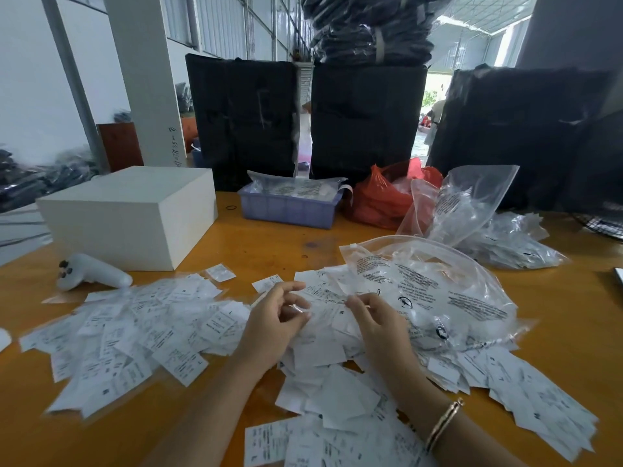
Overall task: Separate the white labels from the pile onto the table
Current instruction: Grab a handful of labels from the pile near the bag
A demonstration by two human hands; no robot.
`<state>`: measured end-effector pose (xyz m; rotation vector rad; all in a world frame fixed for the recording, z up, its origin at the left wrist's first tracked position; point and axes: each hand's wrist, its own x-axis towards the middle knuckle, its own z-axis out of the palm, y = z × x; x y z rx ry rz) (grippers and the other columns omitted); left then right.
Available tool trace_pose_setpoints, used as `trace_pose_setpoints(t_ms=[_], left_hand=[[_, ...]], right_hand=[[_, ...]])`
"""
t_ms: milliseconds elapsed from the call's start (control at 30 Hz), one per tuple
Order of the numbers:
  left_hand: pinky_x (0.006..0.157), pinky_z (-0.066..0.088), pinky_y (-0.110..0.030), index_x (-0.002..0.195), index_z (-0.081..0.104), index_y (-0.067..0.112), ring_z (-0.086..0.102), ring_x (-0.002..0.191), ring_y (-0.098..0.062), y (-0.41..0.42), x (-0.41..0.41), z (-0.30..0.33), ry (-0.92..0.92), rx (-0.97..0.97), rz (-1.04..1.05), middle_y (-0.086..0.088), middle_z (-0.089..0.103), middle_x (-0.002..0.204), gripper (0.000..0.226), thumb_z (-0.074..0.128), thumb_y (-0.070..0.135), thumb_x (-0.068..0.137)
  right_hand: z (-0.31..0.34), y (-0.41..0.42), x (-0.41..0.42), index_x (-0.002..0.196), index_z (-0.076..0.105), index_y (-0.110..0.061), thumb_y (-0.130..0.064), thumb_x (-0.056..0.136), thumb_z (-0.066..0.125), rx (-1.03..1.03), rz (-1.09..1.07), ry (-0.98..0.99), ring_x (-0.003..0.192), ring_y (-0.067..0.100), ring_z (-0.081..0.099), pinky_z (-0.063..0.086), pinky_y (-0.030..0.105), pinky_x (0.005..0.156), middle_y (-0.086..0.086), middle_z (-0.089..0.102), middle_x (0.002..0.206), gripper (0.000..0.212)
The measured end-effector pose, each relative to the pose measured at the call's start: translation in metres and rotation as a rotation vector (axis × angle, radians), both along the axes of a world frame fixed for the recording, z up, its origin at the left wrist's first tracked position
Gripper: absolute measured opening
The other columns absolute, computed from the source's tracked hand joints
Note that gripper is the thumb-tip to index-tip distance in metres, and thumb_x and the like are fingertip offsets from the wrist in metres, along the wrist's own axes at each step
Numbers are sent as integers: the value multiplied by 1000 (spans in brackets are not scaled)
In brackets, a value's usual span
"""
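Both hands sit over the pile of white labels [323, 335] on the table [269, 241]: left hand [269, 318] pinches something small (too blurry), right hand [377, 318] curled beside it, grip unclear. Separated labels [135, 325] spread left of them.

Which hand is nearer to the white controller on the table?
Left. The left hand is to the right of the controller, over the labels; the right hand is farther right.
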<state>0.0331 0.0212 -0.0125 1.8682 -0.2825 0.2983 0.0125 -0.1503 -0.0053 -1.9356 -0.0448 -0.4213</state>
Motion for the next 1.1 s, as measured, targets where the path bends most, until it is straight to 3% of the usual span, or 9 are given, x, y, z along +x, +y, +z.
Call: trace_pose_setpoints(t_ms=[133, 233, 333, 433, 533, 633, 833, 967, 1100], left_hand=[[65, 50, -12, 109, 53, 40, 61, 75, -5, -1, -1, 3, -30, -56, -29, 14, 65, 95, 42, 69, 9, 85], [64, 51, -15, 110, 54, 41, 56, 66, -5, -1, -1, 3, -11, -137, -89, 16, 63, 97, 46, 69, 6, 84], [66, 52, -17, 111, 54, 42, 55, 66, -5, -2, -2, 2, 7, -145, -158, 17, 62, 96, 48, 68, 5, 84], [67, 52, -17, 115, 52, 41, 58, 67, -4, -2, -2, 0, 7, -112, -210, 19, 61, 94, 51, 68, 4, 84], [70, 53, -18, 116, 50, 43, 62, 72, -7, -3, -3, -1, -7, -55, -243, 20, 60, 94, 53, 68, 4, 84], [74, 55, -22, 110, 56, 38, 65, 80, -12, -3, -3, -2, -7, -24, -245, 14, 62, 92, 42, 66, 5, 86], [73, 52, -17, 96, 66, 27, 64, 83, -4, -1, -5, -1, 64, 21, -252, 10, 69, 85, 10, 64, 21, 89], [70, 51, -18, 92, 69, 28, 64, 79, -7, -3, -7, 2, 67, 40, -233, 9, 69, 82, 8, 64, 23, 90], [69, 52, -18, 95, 70, 23, 66, 80, -11, -1, -7, 3, 127, 0, -255, 3, 71, 83, 11, 60, 19, 92]], right_hand=[[-5, -8, 3, 85, 63, -34, -7, 95, 51, 60, -42, -45, 34, 6, 30, 21, 13, 37, -19, 49, 42, 30], [-7, -10, 5, 86, 70, -31, 0, 95, 43, 54, -44, -29, 32, 5, 33, 22, 11, 37, -20, 50, 45, 42], [-6, -6, 6, 84, 69, -34, 0, 96, 42, 6, 17, 11, 54, -9, 53, 36, 3, 50, -22, 63, 80, 45], [-4, -2, 4, 84, 68, -36, 0, 94, 45, 70, 155, -2, 87, -7, 59, 40, 3, 72, -20, 66, 90, 43], [-4, 2, 2, 81, 71, -34, -17, 92, 58, 42, 270, -8, 79, -2, 61, 42, 9, 67, -14, 69, 81, 24], [-6, 4, 6, 71, 69, -37, -19, 85, 68, -17, 234, -9, 70, -4, 59, 43, 9, 64, -17, 68, 74, 23], [-6, 0, 4, 73, 73, -27, -25, 80, 72, 61, 204, 16, 67, 1, 61, 47, 14, 61, -7, 70, 71, 8], [-4, 1, 4, 73, 73, -25, -26, 81, 72, 59, 184, 23, 67, 2, 61, 50, 21, 58, -8, 69, 68, 8], [-4, -2, 5, 74, 72, -28, -21, 84, 69, 59, 151, -18, 62, -4, 57, 42, 10, 58, -15, 68, 65, 12]])
